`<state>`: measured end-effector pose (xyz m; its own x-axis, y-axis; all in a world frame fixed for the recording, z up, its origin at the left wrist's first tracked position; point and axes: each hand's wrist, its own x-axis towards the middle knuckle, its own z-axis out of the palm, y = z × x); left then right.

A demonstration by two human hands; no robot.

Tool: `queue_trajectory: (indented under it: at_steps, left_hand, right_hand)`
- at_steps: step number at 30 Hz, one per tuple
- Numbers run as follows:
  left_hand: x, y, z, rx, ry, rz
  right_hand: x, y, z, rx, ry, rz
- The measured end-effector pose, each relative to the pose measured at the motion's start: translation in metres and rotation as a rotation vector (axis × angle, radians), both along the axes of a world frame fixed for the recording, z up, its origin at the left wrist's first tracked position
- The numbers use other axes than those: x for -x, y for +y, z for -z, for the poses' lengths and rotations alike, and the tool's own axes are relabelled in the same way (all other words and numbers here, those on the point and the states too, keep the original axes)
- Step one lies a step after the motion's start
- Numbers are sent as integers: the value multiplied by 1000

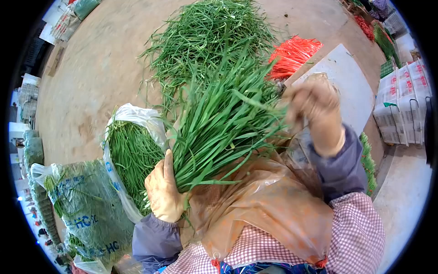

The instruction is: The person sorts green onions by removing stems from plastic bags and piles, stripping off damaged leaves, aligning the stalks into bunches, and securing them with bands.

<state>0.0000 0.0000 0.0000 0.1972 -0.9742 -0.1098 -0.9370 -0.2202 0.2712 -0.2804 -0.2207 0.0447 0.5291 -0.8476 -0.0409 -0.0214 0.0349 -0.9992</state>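
Left hand (164,192) closed around the pale stem ends of a bunch of chives (228,123); bunch lies over the brown plastic apron (269,201), leaves fanned up and to the right. Right hand (318,107) raised beside the leaf tips, motion-blurred, fingers bent; one long leaf points toward it, but cannot tell whether the fingers grip it. Left of the bunch: open plastic bag (153,118), its white rim folded back, filled with more chives. Further left, a clear bag with blue lettering (86,210), greens visible inside. Beyond the bunch, a loose pile of greens (210,41) on the floor (105,59). Right of pile: red strips (294,55), beside a pale flat board (353,82) partly hidden by the right hand. Far right: white crates (404,102), stacked.
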Motion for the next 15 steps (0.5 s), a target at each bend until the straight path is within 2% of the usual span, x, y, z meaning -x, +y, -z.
queue_trajectory:
  at_steps: [2, 3, 5, 7, 8, 11, 13, 15]
  left_hand:
    - [2, 1, -3, 17, -10, -5]
    - [8, -8, 12, 46, 1, -8]
    - [9, -6, 5, 34, -38, -14]
    - [10, -4, -1, 28, -54, -20]
    - [9, -2, -3, 25, -59, -21]
    - [7, 4, 9, 36, -97, -40]
    - [9, 4, 9, 64, -56, -47]
    - [12, 1, 6, 64, -28, -56]
  right_hand:
    - [-13, 35, 1, -51, 72, -217]
    - [-18, 36, 19, 168, 164, -232]
    - [-34, 47, 37, 352, 333, -226]
    - [-50, 53, 41, 369, 533, -260]
    - [-56, 57, 49, 477, 543, -190]
    - [-62, 62, 68, 340, 463, -113]
    - [-65, 61, 75, -216, 219, -76]
    - [-61, 56, 71, -249, 229, -144]
